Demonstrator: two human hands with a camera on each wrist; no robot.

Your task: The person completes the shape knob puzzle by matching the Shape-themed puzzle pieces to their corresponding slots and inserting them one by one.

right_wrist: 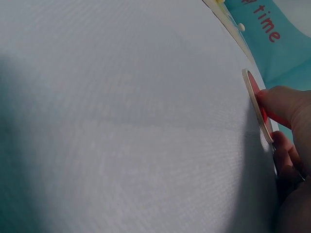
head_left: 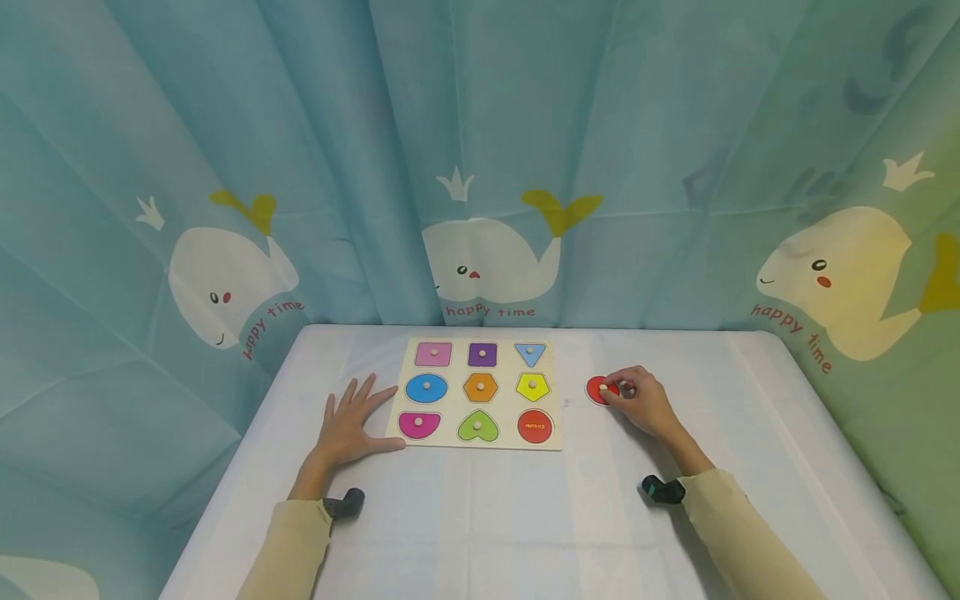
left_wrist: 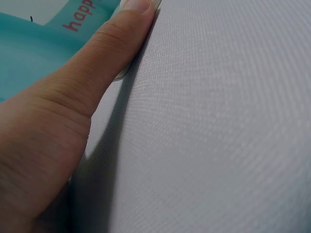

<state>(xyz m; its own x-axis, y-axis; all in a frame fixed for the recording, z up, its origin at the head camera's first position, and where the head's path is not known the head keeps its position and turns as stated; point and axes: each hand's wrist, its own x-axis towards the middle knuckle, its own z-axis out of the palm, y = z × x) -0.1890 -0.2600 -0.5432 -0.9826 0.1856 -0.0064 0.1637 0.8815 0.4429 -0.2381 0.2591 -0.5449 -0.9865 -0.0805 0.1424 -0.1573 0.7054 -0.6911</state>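
A wooden shape puzzle board (head_left: 457,407) lies on the table, with colored knobbed pieces in its slots. Its bottom right slot (head_left: 535,426) is a red circle with printed lettering and no knob. My left hand (head_left: 347,430) is spread at the board's left side, its thumb and index fingertip at the edge. The left thumb (left_wrist: 92,63) shows in the left wrist view. Right of the board, my right hand (head_left: 642,403) pinches the knob of a round red puzzle piece (head_left: 594,393). The piece's pale rim faces the right wrist view; whether it touches the table I cannot tell.
A white cloth covers the table (head_left: 495,517). Behind it hangs a blue-green curtain (head_left: 360,167) printed with whales. Dark wrist cameras sit at the left cuff (head_left: 347,504) and the right cuff (head_left: 663,490).
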